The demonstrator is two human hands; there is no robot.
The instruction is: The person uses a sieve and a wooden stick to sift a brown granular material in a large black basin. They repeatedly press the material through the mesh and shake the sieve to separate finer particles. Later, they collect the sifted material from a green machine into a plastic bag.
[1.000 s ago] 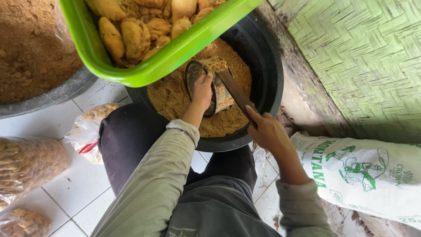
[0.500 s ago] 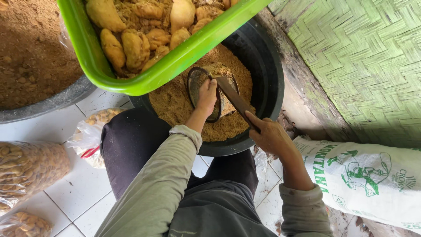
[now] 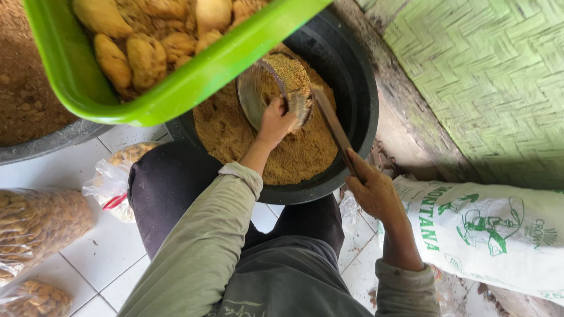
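A person seated on a white tiled floor (image 3: 100, 258) bends over a black tub (image 3: 352, 94) about half full of brown, sandy crumbs (image 3: 294, 158). The left hand (image 3: 276, 122) grips the rim of a small clear bowl (image 3: 258, 97), fingers curled over its edge; the bowl sits tilted in the crumbs near the tub's middle, heaped with the same coarse, golden-brown grain. The right hand (image 3: 376, 191), at the tub's near rim, is closed round the end of a flat brown wooden stick (image 3: 332, 120) whose far end reaches the bowl's lip. A bright green basin (image 3: 194, 76) overhangs the tub's upper left side, holding lumpy yellow-brown pieces (image 3: 135, 56) dusted with crumbs. At far left a grey basin (image 3: 53, 138) holds darker brown meal. Clear plastic bags (image 3: 35, 220) of tan pieces lie on the tiles, and a white printed sack (image 3: 487, 235) rests at right beside a green woven mat (image 3: 487, 82).
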